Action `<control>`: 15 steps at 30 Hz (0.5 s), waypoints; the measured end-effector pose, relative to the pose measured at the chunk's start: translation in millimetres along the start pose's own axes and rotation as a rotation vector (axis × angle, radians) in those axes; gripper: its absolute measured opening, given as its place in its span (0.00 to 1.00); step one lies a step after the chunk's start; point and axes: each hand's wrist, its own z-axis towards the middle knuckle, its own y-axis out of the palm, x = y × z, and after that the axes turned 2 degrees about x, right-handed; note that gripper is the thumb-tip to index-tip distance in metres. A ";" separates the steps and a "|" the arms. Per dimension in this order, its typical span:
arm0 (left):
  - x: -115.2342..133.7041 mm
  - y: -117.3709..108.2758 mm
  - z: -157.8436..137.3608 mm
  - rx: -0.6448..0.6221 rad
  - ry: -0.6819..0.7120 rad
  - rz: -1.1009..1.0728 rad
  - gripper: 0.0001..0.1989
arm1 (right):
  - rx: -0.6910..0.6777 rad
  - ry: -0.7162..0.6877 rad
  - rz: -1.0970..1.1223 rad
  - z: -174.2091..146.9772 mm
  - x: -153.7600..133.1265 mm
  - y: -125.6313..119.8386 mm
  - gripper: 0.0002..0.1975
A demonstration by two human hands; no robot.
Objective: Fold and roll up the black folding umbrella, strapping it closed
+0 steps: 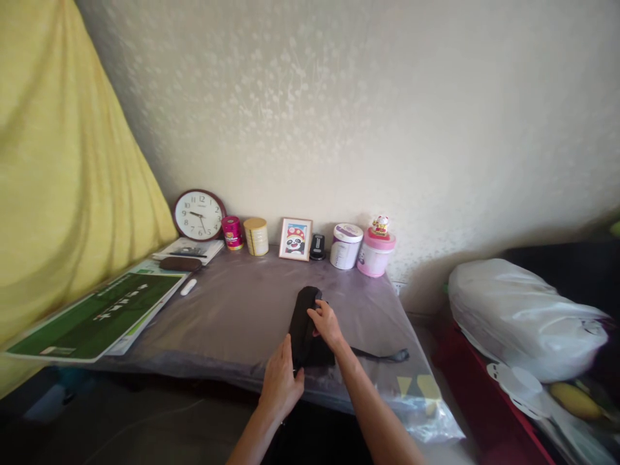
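A black fabric bag (pixel 304 323) with a strap (pixel 382 354) trailing to the right lies near the front of the table, right in front of me. My left hand (pixel 281 381) grips its near left corner, fingers along the side and thumb at the front edge. On the bag's upper right part, my right hand (pixel 325 324) has curled fingers closed on the fabric. Whether a zip or flap is pinched there is too small to make out.
Along the wall stand a clock (pixel 199 216), a pink tin (pixel 232 233), a yellow canister (pixel 256 237), a panda picture frame (pixel 295 239), a black object (pixel 318 247), a white tub (pixel 346 247) and a pink tub (pixel 375 255) topped by a figurine. A green board (pixel 97 314) lies left.
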 end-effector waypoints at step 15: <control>3.8 0.8 -0.3 -0.010 -0.039 0.013 0.36 | 0.066 0.066 0.013 6.5 16.6 -31.8 0.16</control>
